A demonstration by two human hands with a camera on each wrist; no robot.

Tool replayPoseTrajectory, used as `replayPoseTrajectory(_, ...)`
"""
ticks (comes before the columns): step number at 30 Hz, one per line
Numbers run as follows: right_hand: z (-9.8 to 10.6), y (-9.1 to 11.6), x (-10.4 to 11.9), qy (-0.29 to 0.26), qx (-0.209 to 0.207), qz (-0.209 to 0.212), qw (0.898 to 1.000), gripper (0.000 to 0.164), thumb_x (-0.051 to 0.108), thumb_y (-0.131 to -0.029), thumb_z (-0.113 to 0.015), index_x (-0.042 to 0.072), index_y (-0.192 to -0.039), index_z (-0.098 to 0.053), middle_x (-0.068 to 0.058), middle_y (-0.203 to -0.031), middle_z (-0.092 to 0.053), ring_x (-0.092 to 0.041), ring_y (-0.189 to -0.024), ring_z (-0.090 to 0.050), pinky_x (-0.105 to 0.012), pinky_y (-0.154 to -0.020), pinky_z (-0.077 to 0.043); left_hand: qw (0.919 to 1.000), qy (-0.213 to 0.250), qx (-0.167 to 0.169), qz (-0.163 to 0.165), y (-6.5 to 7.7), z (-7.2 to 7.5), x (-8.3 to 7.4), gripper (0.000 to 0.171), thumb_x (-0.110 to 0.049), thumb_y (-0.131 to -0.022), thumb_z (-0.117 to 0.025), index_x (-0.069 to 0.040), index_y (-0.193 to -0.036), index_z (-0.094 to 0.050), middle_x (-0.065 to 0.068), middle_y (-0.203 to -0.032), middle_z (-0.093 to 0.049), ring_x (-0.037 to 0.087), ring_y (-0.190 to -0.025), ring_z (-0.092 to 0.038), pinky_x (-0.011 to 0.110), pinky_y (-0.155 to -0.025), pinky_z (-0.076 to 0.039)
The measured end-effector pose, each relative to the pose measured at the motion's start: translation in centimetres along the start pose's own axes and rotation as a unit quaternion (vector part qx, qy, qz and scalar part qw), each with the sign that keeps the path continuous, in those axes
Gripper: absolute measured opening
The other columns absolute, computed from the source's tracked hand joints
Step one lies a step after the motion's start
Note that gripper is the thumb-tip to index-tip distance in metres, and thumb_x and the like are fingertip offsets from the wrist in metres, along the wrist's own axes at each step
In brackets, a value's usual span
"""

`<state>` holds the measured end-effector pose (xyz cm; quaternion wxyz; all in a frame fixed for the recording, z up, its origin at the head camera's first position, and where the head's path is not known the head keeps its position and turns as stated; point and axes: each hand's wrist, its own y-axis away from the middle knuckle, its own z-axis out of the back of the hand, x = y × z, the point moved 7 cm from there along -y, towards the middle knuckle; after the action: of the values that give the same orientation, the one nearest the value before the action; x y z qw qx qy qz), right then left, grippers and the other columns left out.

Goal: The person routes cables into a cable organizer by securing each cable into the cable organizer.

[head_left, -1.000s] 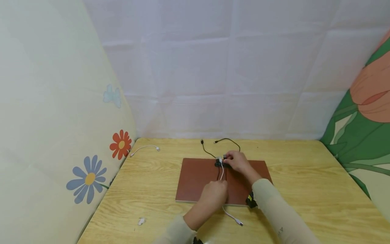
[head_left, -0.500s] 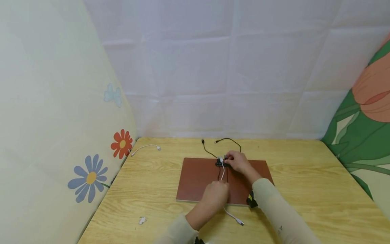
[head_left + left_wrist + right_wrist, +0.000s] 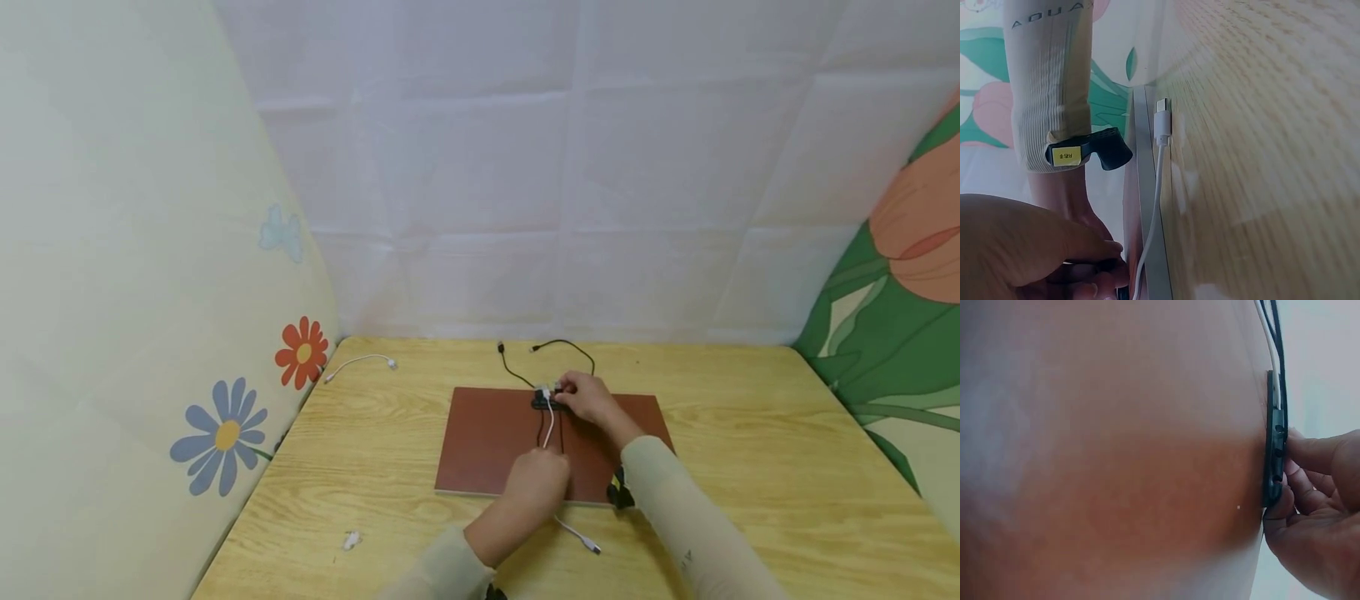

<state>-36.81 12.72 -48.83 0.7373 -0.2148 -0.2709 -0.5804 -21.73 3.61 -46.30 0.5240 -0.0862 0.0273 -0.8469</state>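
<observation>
A black cable holder [image 3: 542, 403] sits near the far edge of a reddish-brown board [image 3: 472, 442]. My right hand [image 3: 588, 398] pinches the holder's right end; the right wrist view has thumb and fingers around the slotted black strip [image 3: 1269, 440]. Over the board's front part, my left hand [image 3: 538, 482] is curled, gripping a thin black cable [image 3: 561, 433] that runs down from the holder. A bit of black shows between its fingertips [image 3: 1116, 249] in the left wrist view. Alongside, a white USB cable [image 3: 550, 423] passes under the left hand, its plug [image 3: 592, 547] lying on the table.
Two black cable ends [image 3: 501, 347] stretch behind the board toward the back wall. A short white cable [image 3: 360, 359] lies at the table's back left, and a small white piece [image 3: 351, 540] at the front left. The right wrist wears a black strap [image 3: 1100, 147].
My left hand has shifted slightly right and toward me. The right hand stays at the holder, almost unmoved.
</observation>
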Motion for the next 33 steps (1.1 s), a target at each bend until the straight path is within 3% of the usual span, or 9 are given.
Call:
replayPoseTrajectory(13, 0.19, 0.13, -0.08, 0.002, 0.019, -0.014, 1.0, 0.021, 0.011, -0.099, -0.065, -0.002, -0.115, -0.063, -0.017, -0.104, -0.064, -0.03, -0.093, -0.059, -0.047, -0.082, -0.05, 0.9996, 0.003, 0.029, 0.003, -0.33, -0.78, -0.35, 0.011, -0.016, -0.093, -0.067, -0.02, -0.087, -0.075, -0.004, -0.081, -0.066, 0.013, -0.074, -0.065, 0.029, -0.056, -0.054)
replayPoseTrajectory(33, -0.12, -0.2, 0.09, -0.004, 0.009, -0.004, 1.0, 0.019, 0.013, -0.097, -0.069, -0.001, -0.11, -0.069, -0.015, -0.102, -0.069, -0.029, -0.091, -0.062, -0.045, -0.081, -0.052, 0.9997, 0.002, 0.023, 0.003, -0.14, -0.6, -0.35, 0.011, -0.015, -0.092, -0.066, -0.019, -0.086, -0.075, -0.002, -0.081, -0.067, 0.015, -0.072, -0.066, 0.03, -0.056, -0.054)
